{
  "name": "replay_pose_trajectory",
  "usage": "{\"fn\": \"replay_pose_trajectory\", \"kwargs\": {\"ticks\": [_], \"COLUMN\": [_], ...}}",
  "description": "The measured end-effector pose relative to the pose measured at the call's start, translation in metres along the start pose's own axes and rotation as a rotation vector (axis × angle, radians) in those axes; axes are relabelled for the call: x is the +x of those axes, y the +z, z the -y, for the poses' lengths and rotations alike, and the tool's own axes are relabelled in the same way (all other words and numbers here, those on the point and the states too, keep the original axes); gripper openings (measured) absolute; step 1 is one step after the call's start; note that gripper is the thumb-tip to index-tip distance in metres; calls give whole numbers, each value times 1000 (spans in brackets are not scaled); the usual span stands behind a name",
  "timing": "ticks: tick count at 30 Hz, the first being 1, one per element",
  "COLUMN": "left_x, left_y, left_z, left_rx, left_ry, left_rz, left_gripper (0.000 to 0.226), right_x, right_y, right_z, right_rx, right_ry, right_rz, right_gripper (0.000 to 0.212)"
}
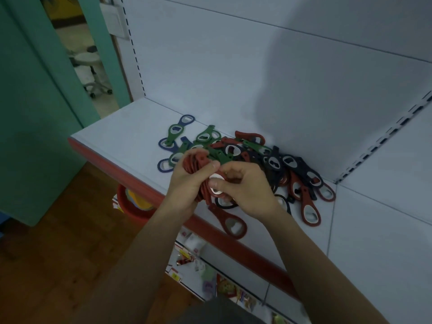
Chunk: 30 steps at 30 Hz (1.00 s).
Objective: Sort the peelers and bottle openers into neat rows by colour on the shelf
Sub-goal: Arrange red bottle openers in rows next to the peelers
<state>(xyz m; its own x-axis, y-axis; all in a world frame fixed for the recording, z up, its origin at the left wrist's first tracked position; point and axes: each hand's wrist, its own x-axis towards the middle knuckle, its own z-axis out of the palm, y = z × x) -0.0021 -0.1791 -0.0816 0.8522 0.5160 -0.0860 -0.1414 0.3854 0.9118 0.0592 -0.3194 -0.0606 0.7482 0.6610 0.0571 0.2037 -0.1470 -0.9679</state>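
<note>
A mixed pile of bottle openers in red, green, blue and black lies on the white shelf. My left hand grips a stack of red openers held upright over the shelf's front part. My right hand pinches a red opener with a metal ring against that stack. One red opener lies flat near the shelf's front edge, and another red opener lies to the right. Green and blue openers lie at the pile's left.
The shelf has a red front lip and a white back panel. Below hang packaged goods and a red basket. A wooden floor and a green wall lie to the left. The shelf's left part holds nothing.
</note>
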Motion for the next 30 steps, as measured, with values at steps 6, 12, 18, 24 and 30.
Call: {"fn": "replay_pose_trajectory", "kwargs": {"ticks": [6,12,18,24,30], "left_x": [10,8,10,-4,0], "left_y": [-5,12,20,55,84], "left_z": [-6,-13,-6,12,29], "left_rx": [-173,-241,-139,-64,-34], "left_ry": [2,-53,-41,-145,-235], "left_rz": [-57,18,87,244,134], "left_gripper": [34,21,34,53,30], "right_x": [-28,-46,-52,-50,-53], "right_y": [-22,-20,-47,-53,-78], "right_z": [-6,-13,-24,-14,-27], "right_rx": [-773,-956,-377,317,-30], "right_ry": [169,167,168,170,175], "right_rz": [204,214,39,-272,-452], "right_gripper": [42,28,11,20,13]}}
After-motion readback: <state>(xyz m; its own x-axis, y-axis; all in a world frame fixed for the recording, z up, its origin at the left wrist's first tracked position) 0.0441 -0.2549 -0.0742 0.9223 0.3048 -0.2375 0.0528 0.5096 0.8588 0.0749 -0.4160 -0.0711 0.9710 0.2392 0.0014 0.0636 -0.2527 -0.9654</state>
